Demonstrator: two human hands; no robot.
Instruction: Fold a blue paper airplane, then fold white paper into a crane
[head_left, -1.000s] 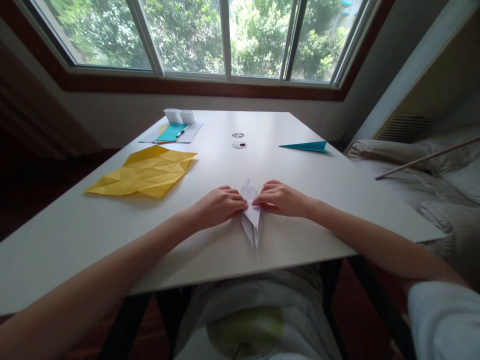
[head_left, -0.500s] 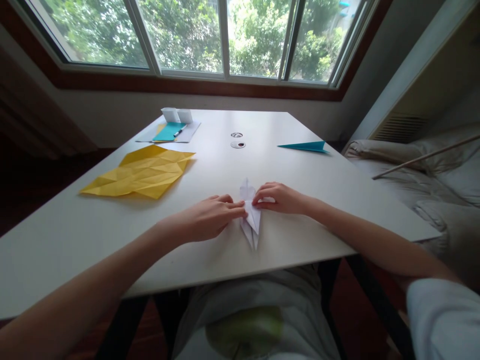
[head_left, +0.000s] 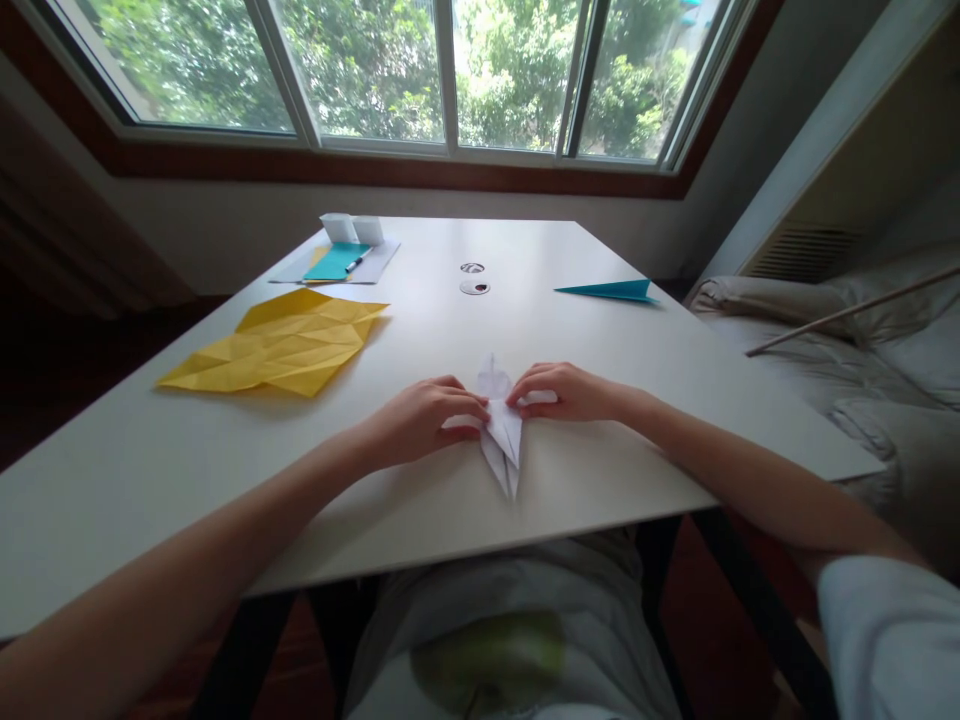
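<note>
A folded white paper (head_left: 504, 436) lies on the table near its front edge, with a narrow pointed shape and two tips toward me. Its rounded-looking upper flap (head_left: 493, 378) points to the window. My left hand (head_left: 427, 415) grips the paper's left edge, fingers bent and thumb tucked below. On the opposite edge, my right hand (head_left: 564, 392) pinches the paper between thumb and fingertips. The fingertips of both hands are close together at the paper's middle.
On the left lies a creased yellow paper (head_left: 300, 345). Behind it are a teal sheet (head_left: 336, 262), a pen (head_left: 358, 261) and small white folded pieces (head_left: 367, 230). A blue folded paper (head_left: 611, 290) sits at right. Two round discs (head_left: 474, 288) mark the white table (head_left: 420, 330).
My left hand has drawn back slightly from lying across the paper, its fingers now bent at the left edge with the thumb lower. My right hand stays nearly still.
</note>
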